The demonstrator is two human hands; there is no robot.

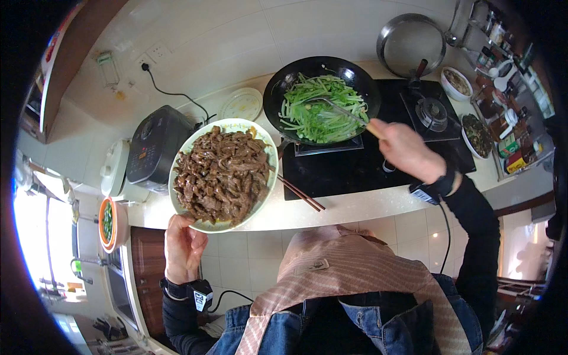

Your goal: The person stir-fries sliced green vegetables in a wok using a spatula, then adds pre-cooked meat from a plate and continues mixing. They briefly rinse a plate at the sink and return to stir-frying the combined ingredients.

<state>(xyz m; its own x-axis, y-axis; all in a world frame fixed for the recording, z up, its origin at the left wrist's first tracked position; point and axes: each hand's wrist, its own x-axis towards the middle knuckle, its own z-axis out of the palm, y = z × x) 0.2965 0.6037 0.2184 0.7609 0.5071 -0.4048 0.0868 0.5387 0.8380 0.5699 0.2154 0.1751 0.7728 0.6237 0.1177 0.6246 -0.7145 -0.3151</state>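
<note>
My left hand point(185, 248) grips the near rim of a white plate point(271, 171) heaped with brown, glossy strips of cooked meat point(224, 175). It is held up over the front of the counter, left of the hob. In my right hand point(410, 148) is the wooden handle of a metal spatula point(346, 114). The spatula's head lies among sliced green vegetables point(324, 108) in a black wok point(372, 95), which sits on the left burner. A pair of brown chopsticks point(304, 194) rests on the counter beside the plate, their far ends hidden behind it.
A black rice cooker point(155, 146) and a patterned plate point(242, 103) stand to the left. The right burner point(431, 113) is bare. A metal-rimmed round lid point(412, 44) leans at the wall. Food bowls point(457, 84) and a seasoning rack point(506, 111) line the right side.
</note>
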